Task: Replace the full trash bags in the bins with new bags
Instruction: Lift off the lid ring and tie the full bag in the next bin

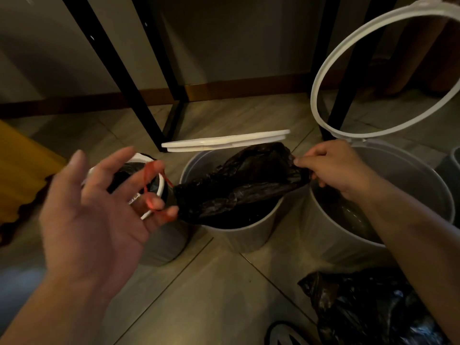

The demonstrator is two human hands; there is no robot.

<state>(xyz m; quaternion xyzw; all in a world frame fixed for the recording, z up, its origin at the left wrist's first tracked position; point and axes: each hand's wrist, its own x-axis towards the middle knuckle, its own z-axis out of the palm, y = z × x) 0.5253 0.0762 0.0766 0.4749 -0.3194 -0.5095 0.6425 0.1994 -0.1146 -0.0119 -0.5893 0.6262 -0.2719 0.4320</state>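
A new black trash bag [239, 185] is stretched sideways above the middle grey bin [249, 235]. Its red drawstring [149, 178] loops over the spread fingers of my left hand [94, 207], which is raised palm-up in front of the left bin [164, 240]. That bin has a black bag under a white ring [146, 159]. My right hand [333, 165] pinches the bag's other end over the gap between the middle bin and the right bin [348, 240]. The middle bin's white ring lid [224, 141] is tipped up behind it.
The right bin's white ring [323, 78] stands raised. A crumpled black bag [368, 307] lies on the tiled floor at the lower right, beside a shoe [283, 332]. Black table legs [119, 70] stand behind the bins. A yellow object [22, 170] is at the left.
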